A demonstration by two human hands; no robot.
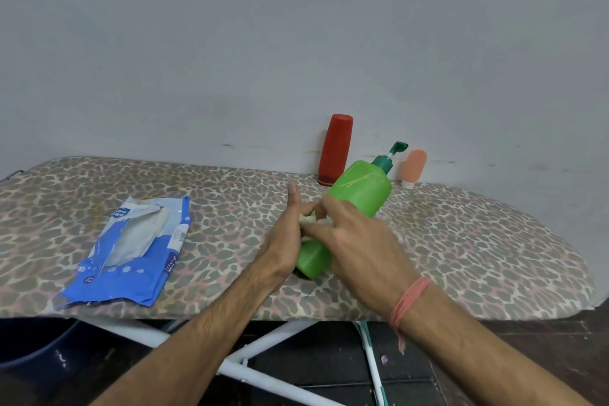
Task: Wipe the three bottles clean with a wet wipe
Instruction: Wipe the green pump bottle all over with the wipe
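A green pump bottle [359,189] is tilted over the ironing board [461,241], its dark green pump pointing up and away. My left hand [283,241] holds its lower half from the left. My right hand [359,241] presses a crumpled white wet wipe [308,219] against the bottle's middle. A red bottle [335,150] stands upside down on its cap by the wall. A small peach bottle [413,166] stands on its white cap to the right of the pump.
A torn blue wet-wipe pack [131,250] lies on the left of the leopard-print board. The grey wall [296,43] runs right behind the board. Below are white metal legs [263,346] and a dark blue bucket [33,346].
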